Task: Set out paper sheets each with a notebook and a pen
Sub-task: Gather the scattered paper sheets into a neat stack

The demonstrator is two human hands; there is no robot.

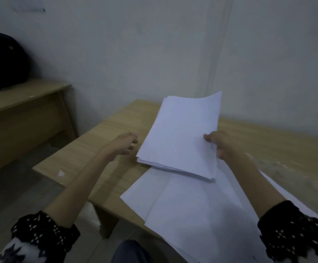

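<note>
The right hand [219, 144] pinches the right edge of a thick stack of white paper sheets [181, 137], thumb on top, holding it lifted at a slant above the light wooden table [105, 137]. The left hand [125, 144] hovers just left of the stack with fingers loosely curled, holding nothing. Nearer, large loose white sheets [188, 204] already lie on the table. The sheet-laying step seems in hand; next, the left hand probably must peel one sheet off the top. No notebook or pen shows.
</note>
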